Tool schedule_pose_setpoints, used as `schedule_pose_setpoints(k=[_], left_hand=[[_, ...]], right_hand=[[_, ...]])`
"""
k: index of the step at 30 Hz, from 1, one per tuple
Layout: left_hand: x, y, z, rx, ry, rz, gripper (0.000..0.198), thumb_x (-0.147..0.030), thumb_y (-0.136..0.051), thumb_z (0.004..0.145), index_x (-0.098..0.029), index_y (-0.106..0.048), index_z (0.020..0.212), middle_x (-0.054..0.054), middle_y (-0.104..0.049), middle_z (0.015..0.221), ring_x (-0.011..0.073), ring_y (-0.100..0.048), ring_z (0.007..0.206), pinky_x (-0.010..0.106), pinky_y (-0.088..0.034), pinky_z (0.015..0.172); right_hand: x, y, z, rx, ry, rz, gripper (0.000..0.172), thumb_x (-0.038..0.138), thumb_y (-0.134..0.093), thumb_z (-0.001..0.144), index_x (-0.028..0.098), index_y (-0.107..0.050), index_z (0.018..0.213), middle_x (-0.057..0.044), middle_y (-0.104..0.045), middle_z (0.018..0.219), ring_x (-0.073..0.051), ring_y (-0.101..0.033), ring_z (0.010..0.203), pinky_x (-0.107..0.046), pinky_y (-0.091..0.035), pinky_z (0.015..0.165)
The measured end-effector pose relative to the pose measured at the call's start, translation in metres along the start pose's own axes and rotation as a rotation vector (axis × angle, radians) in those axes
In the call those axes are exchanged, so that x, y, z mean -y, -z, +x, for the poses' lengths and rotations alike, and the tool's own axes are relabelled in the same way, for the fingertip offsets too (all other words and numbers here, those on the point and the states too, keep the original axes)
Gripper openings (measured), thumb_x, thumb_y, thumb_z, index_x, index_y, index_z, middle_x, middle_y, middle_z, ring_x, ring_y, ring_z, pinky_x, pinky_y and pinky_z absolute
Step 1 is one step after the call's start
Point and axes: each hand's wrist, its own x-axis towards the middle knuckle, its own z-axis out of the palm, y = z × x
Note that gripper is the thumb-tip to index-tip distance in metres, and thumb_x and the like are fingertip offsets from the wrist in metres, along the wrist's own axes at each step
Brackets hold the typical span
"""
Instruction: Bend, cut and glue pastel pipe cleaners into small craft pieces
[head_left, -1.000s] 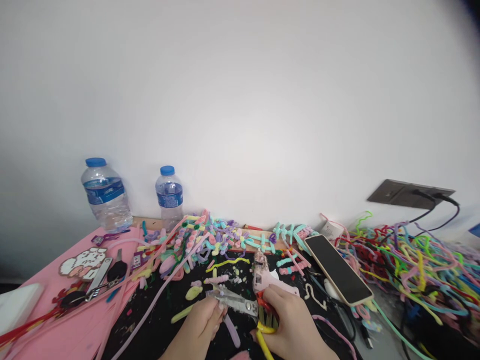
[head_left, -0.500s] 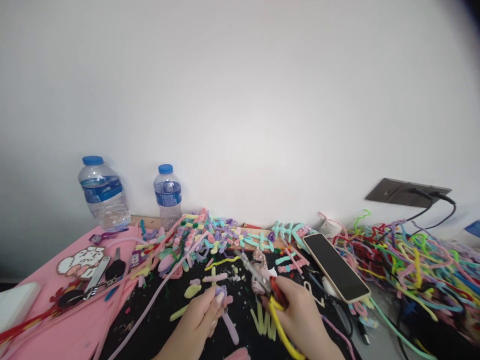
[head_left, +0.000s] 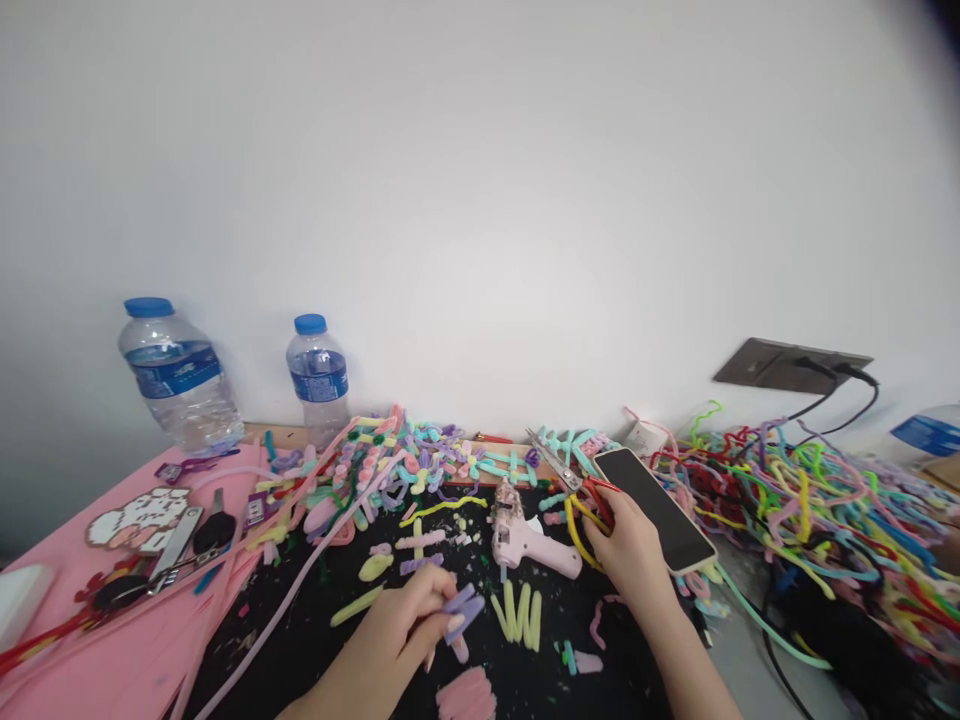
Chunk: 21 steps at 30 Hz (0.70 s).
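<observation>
My left hand pinches a folded purple fuzzy piece above the black mat. At the right, my right hand is closed on scissors with red and yellow handles, their blades pointing up and left. Between the hands lies a pink glue gun. Several short yellow-green strips rest just below it, with a pink fuzzy piece at the mat's lower part. Beside my left hand are a green oval piece and a light green strip.
Two water bottles stand against the wall at the left. A phone lies right of the mat, near a large heap of colored pipe cleaners. Keys rest on a pink sheet. Cables run from a wall socket.
My right hand has moved up and right with the scissors, uncovering the glue gun. My left hand has shifted slightly down, and the purple piece it holds shows more fully.
</observation>
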Motion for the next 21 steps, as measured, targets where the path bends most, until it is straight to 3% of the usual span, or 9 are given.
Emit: schedule_pose_setpoints(k=[2, 5, 8, 11, 15, 21], left_hand=[[-0.004, 0.0, -0.001, 0.041, -0.036, 0.046, 0.017, -0.026, -0.043, 0.09, -0.02, -0.054, 0.079, -0.004, -0.062, 0.059, 0.0124, -0.052, 0.052, 0.026, -0.043, 0.073], [-0.008, 0.001, -0.003, 0.062, -0.046, 0.143, 0.024, -0.027, -0.045, 0.089, -0.019, -0.06, 0.073, -0.002, -0.062, 0.061, 0.0145, -0.057, 0.059, 0.022, -0.043, 0.066], [-0.008, 0.003, -0.005, 0.064, -0.02, 0.167, 0.033, -0.031, -0.036, 0.094, -0.02, -0.067, 0.095, -0.001, -0.062, 0.057, 0.0157, -0.06, 0.057, 0.022, -0.044, 0.063], [-0.004, 0.003, -0.006, 0.006, -0.02, 0.212, 0.039, -0.031, -0.03, 0.096, -0.022, -0.062, 0.116, -0.001, -0.066, 0.058, 0.0166, -0.062, 0.055, 0.023, -0.046, 0.063], [-0.001, 0.004, -0.007, -0.105, -0.09, 0.31, 0.035, -0.03, -0.033, 0.095, -0.025, -0.063, 0.114, 0.002, -0.074, 0.088, 0.0171, -0.067, 0.068, 0.023, -0.049, 0.068], [-0.006, 0.007, -0.007, -0.175, -0.135, 0.39, 0.037, -0.031, -0.03, 0.097, -0.023, -0.064, 0.108, 0.004, -0.074, 0.087, 0.0174, -0.068, 0.073, 0.024, -0.051, 0.072]], right_hand=[[0.001, -0.003, -0.001, 0.005, 0.005, 0.019, 0.037, 0.022, -0.049, 0.076, 0.013, -0.059, 0.111, -0.013, -0.065, 0.112, -0.027, -0.061, 0.105, -0.039, -0.048, 0.09], [0.002, -0.006, -0.002, -0.013, 0.031, 0.038, 0.034, 0.023, -0.05, 0.077, 0.014, -0.061, 0.109, -0.013, -0.065, 0.111, -0.027, -0.061, 0.104, -0.04, -0.048, 0.091], [0.002, -0.009, -0.003, -0.035, 0.039, 0.058, 0.035, 0.025, -0.05, 0.079, 0.013, -0.061, 0.111, -0.013, -0.065, 0.111, -0.027, -0.061, 0.103, -0.04, -0.048, 0.09], [0.002, -0.008, -0.002, -0.066, 0.001, 0.05, 0.037, 0.028, -0.05, 0.081, 0.013, -0.059, 0.114, -0.014, -0.065, 0.111, -0.028, -0.061, 0.102, -0.041, -0.048, 0.088], [0.004, -0.005, 0.001, -0.103, -0.076, 0.038, 0.038, 0.026, -0.053, 0.079, 0.015, -0.057, 0.115, -0.013, -0.065, 0.111, -0.028, -0.061, 0.103, -0.041, -0.048, 0.087], [0.004, -0.007, 0.009, -0.042, -0.1, 0.026, 0.028, 0.021, -0.053, 0.078, 0.017, -0.057, 0.105, -0.01, -0.066, 0.099, -0.027, -0.061, 0.095, -0.039, -0.049, 0.081]])
